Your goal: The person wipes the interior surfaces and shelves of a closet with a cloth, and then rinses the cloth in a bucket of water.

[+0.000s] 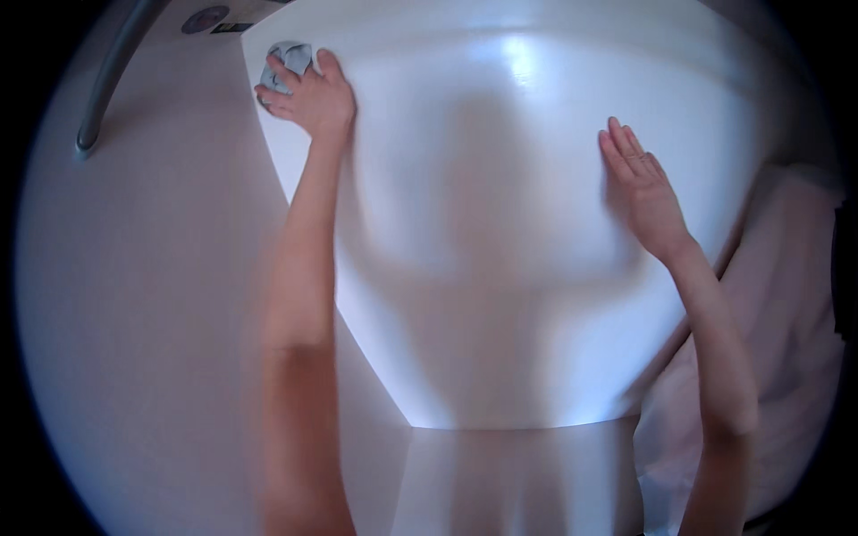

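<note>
Under the fingers of my left hand (322,100) lies a crumpled light-grey cloth (298,57) with dark marks. The hand presses it flat at the far left corner of a glossy white top (415,134), which looks like a table or cabinet top. Its thumb is spread away from the cloth. My right hand (647,191) rests palm down or hovers just over the right part of the same surface. Its fingers are straight and mostly together, with a thin ring on one, and it holds nothing.
A grey curved tube (114,80) stands at the far left on the floor-like surface (154,268). Near the far left corner are a round dark object (206,20) and a small dark rectangular item (232,28). Pale pink fabric (771,281) lies along the right edge.
</note>
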The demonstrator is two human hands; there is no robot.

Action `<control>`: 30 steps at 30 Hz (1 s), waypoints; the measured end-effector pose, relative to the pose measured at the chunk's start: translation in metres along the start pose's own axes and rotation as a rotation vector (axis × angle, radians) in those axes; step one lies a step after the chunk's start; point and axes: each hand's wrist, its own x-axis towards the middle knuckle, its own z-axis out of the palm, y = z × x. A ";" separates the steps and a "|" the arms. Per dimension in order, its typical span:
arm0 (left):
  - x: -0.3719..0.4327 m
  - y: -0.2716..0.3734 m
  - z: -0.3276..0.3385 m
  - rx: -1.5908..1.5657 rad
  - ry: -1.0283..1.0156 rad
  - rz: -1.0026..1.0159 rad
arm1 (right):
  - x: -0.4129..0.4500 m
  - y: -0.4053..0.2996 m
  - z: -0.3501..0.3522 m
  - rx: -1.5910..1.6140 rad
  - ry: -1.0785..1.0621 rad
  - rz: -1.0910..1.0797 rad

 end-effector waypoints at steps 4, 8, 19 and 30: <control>-0.014 0.117 0.008 -0.369 0.121 0.347 | 0.008 -0.007 -0.015 -0.003 -0.037 -0.008; -0.067 0.191 -0.023 -0.214 -0.072 0.617 | 0.008 0.009 -0.023 0.023 -0.006 -0.059; -0.251 0.082 -0.122 -0.251 -0.710 0.876 | -0.017 0.032 -0.038 0.074 -0.117 -0.057; -0.221 0.062 -0.231 -1.378 -1.086 -1.318 | -0.109 -0.016 -0.076 0.802 -0.427 0.204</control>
